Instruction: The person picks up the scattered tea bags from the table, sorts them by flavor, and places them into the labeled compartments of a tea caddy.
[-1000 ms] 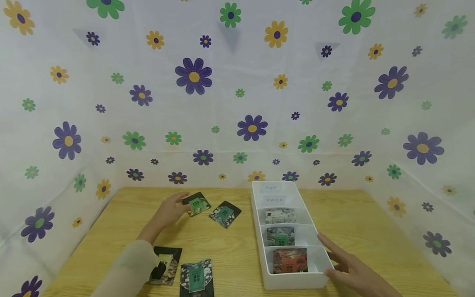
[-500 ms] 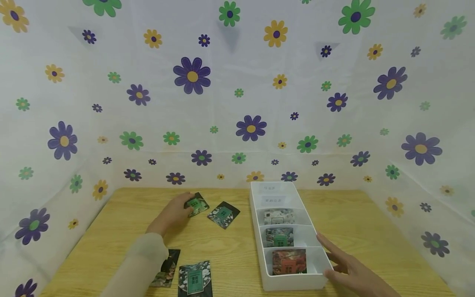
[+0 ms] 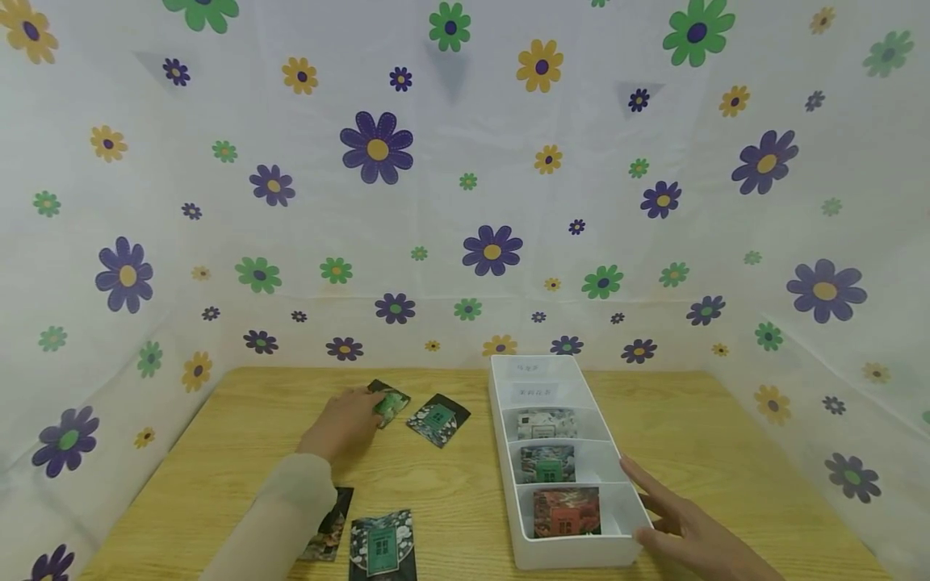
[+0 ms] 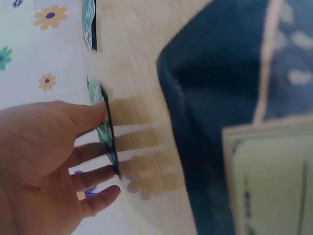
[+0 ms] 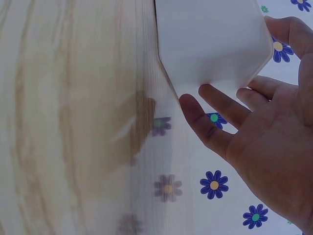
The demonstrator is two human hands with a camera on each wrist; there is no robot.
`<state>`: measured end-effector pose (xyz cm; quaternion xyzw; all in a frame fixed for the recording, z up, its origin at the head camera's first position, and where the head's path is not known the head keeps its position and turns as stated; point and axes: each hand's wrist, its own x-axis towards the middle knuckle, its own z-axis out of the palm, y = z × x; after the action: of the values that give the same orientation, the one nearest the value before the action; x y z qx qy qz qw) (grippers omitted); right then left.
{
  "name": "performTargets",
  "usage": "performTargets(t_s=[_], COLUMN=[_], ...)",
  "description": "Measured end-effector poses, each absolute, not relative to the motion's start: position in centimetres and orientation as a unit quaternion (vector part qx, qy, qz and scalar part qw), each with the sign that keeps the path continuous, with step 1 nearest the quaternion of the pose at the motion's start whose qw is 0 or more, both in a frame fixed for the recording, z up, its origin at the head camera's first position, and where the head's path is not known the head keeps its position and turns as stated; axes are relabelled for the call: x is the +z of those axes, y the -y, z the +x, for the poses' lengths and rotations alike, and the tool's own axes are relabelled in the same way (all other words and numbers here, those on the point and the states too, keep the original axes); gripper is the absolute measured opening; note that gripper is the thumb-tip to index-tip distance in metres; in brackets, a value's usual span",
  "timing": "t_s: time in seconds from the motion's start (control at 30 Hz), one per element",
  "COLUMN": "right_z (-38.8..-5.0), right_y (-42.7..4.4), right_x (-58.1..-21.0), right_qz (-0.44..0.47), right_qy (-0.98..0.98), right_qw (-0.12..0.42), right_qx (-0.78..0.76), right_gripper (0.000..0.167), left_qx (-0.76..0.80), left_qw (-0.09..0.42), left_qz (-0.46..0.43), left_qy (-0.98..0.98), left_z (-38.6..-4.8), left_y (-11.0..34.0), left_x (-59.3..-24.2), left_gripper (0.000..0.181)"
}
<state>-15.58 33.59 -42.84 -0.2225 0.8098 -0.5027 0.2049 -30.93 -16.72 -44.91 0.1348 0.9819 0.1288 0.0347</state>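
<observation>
My left hand [image 3: 345,424] pinches a small dark sachet with a green label [image 3: 394,403] at the back left of the table. In the left wrist view, the thumb lies on the sachet's face [image 4: 103,129] and the fingertips reach its far edge; it stands nearly edge-on there. Beside it lies a second green-labelled sachet [image 3: 439,420]. At the right, my right hand [image 3: 693,524] touches the front corner of a white divided box [image 3: 574,553]. Its fingers rest fairly straight against the side wall [image 5: 215,44], with the thumb at the box's edge.
Three compartments hold a red sachet [image 3: 567,512], a green-labelled one [image 3: 547,464] and a pale one [image 3: 546,423]. Paper labels [image 3: 535,393] show in the back compartments. Nearer me lie a green-labelled sachet [image 3: 383,545] and a dark one [image 3: 330,532], partly behind my left sleeve [image 3: 279,508].
My left hand has shifted slightly right and closed its fingers onto the back sachet, which has turned and tilted a little. The right hand stays at the box.
</observation>
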Motion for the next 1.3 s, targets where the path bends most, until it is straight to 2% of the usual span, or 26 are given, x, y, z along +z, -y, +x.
performTargets(t_s=[0.1, 0.33, 0.47, 0.7, 0.87, 0.93, 1.0, 1.17, 1.3], right_z=[-15.6, -15.7, -15.7, -15.6, -15.5, -15.5, -15.5, -15.4, -15.4], right_y=[-33.5, -33.5, -33.7, -33.6, -33.4, -33.4, -33.3, -33.2, -33.2], right_x=[-42.8, -42.9, -42.9, -42.7, -42.7, -42.7, -42.6, -42.5, -42.5], right_qz=[-0.223, -0.216, -0.217, -0.222, -0.224, -0.223, -0.218, -0.203, -0.193], right_qy=[-0.813, -0.813, -0.815, -0.814, -0.815, -0.818, -0.821, -0.825, -0.830], right_qw=[0.204, 0.207, 0.205, 0.203, 0.198, 0.195, 0.195, 0.200, 0.198], right_qx=[-0.497, -0.499, -0.497, -0.498, -0.496, -0.493, -0.491, -0.489, -0.484], right_gripper=[0.074, 0.075, 0.075, 0.074, 0.073, 0.073, 0.073, 0.073, 0.073], left_qx=[0.089, 0.025, 0.029, 0.053, 0.083, 0.099, 0.114, 0.144, 0.106], left_qw=[0.013, -0.061, -0.075, -0.055, -0.065, -0.061, -0.044, 0.045, 0.059], left_qz=[0.130, 0.140, 0.139, 0.123, 0.131, 0.152, 0.171, 0.178, 0.180], left_qy=[-0.987, -0.988, -0.987, -0.989, -0.986, -0.981, -0.978, -0.972, -0.976], left_z=[-30.7, -30.9, -31.0, -31.0, -31.6, -32.0, -32.4, -32.6, -32.6], left_y=[16.3, 16.2, 16.1, 16.5, 17.3, 17.5, 17.4, 16.7, 16.2], left_x=[-44.5, -44.7, -45.0, -44.8, -45.1, -45.4, -45.4, -45.1, -45.1], left_gripper=[0.046, 0.026, 0.024, 0.021, 0.028, 0.037, 0.047, 0.064, 0.066])
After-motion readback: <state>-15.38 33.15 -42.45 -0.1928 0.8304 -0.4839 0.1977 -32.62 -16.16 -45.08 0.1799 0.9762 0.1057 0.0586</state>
